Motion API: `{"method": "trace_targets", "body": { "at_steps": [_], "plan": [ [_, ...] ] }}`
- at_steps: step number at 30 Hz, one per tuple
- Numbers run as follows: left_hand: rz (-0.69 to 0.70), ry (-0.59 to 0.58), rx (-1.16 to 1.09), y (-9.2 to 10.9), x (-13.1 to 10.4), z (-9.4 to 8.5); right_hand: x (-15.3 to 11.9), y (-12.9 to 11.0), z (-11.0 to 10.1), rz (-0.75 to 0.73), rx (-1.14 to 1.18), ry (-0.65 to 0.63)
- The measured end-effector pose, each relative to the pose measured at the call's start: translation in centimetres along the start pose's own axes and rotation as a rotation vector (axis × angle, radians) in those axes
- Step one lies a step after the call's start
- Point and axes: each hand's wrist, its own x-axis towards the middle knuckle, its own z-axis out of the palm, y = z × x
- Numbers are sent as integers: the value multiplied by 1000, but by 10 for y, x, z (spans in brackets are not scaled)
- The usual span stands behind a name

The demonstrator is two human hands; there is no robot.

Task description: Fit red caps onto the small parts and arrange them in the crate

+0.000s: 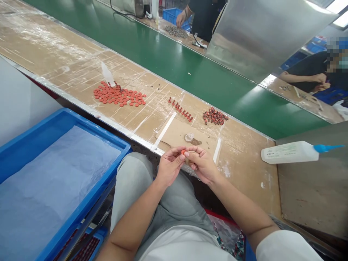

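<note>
My left hand (172,165) and my right hand (200,163) meet over the front edge of the bench. Between their fingertips they pinch a small red disc (183,152); the fingers hide part of it. Just beyond, a small clear cup (189,137) sits on a cardboard sheet (174,132) beside a brown wet stain. A slanting row of red discs with dark upright stems (181,108) stands farther back. To its right lies a heap of small red and black parts (214,116). Many flat red discs (119,96) are spread out on the left.
A white pointed nozzle or bottle (108,74) stands among the discs. At right, a white bottle with a blue tip (290,152) lies on its side. A blue tray (65,116) lined with pale sheet is at left. Behind runs a green belt (163,61); co-workers sit across it.
</note>
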Motion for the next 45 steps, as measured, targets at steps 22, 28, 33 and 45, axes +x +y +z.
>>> {"method": "trace_targets", "body": {
  "at_steps": [22, 28, 33, 45],
  "plan": [
    [-76, 138, -119, 7, 11, -8, 160, -69, -121, -323, -1464, 501],
    [-87, 129, -119, 5, 13, -9, 165, -77, -117, -245, -1563, 433],
    [-87, 118, -137, 4, 14, -11, 156, -76, -121, -297, -1380, 436],
    [-113, 99, -123, 3, 12, -8, 89, -33, -82, -463, -437, 406]
  ]
}}
